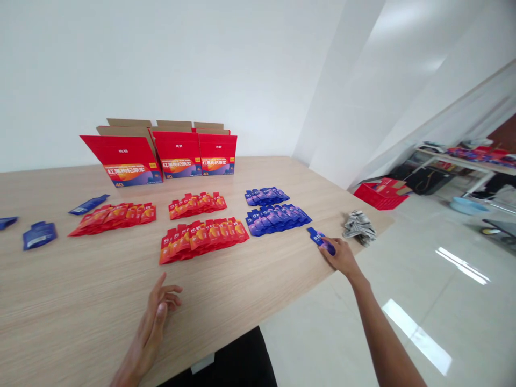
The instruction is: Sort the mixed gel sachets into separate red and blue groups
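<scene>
My right hand [339,255] is at the table's right edge, its fingers closed on a single blue pouch [316,236]. My left hand [155,317] hovers over the near side of the table with fingers apart and nothing in it. Two overlapping rows of blue pouches [278,218] lie left of my right hand. Beyond my left hand is a fanned row of red pouches [203,237], with a smaller red row [197,205] behind it. Another red pile [116,216] lies further left, near loose blue pouches [39,235].
Three open red boxes [177,156] stand at the back against the wall. A striped cloth [360,227] lies at the table's right corner. On the floor beyond are a red crate [377,196] and a light blue basin [468,205]. A loaded table [479,161] stands far right.
</scene>
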Demonstrator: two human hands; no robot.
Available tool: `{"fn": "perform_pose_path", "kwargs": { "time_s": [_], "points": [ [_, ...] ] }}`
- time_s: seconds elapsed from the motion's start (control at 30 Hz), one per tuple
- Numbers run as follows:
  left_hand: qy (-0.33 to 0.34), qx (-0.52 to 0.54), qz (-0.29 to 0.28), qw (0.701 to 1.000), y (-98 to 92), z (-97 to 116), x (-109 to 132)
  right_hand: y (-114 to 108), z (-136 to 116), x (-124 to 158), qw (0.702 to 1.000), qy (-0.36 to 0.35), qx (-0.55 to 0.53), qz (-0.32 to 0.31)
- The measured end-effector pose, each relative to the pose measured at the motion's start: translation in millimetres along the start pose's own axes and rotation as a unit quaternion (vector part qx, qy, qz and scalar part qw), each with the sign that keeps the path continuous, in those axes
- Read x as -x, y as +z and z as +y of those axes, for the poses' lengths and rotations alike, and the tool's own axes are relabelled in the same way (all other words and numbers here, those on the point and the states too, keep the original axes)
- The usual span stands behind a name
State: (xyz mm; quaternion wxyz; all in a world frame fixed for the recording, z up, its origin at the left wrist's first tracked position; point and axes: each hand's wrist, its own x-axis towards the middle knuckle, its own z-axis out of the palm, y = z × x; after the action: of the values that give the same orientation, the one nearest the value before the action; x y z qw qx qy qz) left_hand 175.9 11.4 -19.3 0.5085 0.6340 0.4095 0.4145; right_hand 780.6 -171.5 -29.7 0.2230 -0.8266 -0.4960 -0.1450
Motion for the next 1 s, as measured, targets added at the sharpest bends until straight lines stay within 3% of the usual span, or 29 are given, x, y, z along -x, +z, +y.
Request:
{"fn": "perform_pose_path", "kwargs": {
  "time_s": [0.2,0.5,0.63,0.73,0.87,1.0],
  "points": [
    [0.007,-0.015,0.000,1.000,-1.1,-1.9,1.1,12.3,-2.8,4.1,0.998,0.021,0.035,0.041],
    [0.008,-0.040,-0.020,0.999,0.9,6.6,6.5,15.3,-17.3,6.1,0.997,0.057,0.030,0.051],
    [0.005,-0.021,0.009,1.000,-3.1,12.3,2.4,13.6,-23.3,7.8,0.994,0.082,0.026,0.060],
    [-0.006,-0.061,0.038,0.997,-24.7,7.3,-5.1,9.9,-28.9,8.9,0.993,0.084,0.021,0.075],
    [-0.018,-0.164,0.088,0.982,-81.5,-4.4,-15.2,6.5,-44.2,14.1,0.989,0.068,0.038,0.124],
    [-0.006,-0.324,0.186,0.928,-142.9,-0.8,-24.4,7.8,-87.3,23.8,0.983,0.027,0.013,0.179]
  ]
}}
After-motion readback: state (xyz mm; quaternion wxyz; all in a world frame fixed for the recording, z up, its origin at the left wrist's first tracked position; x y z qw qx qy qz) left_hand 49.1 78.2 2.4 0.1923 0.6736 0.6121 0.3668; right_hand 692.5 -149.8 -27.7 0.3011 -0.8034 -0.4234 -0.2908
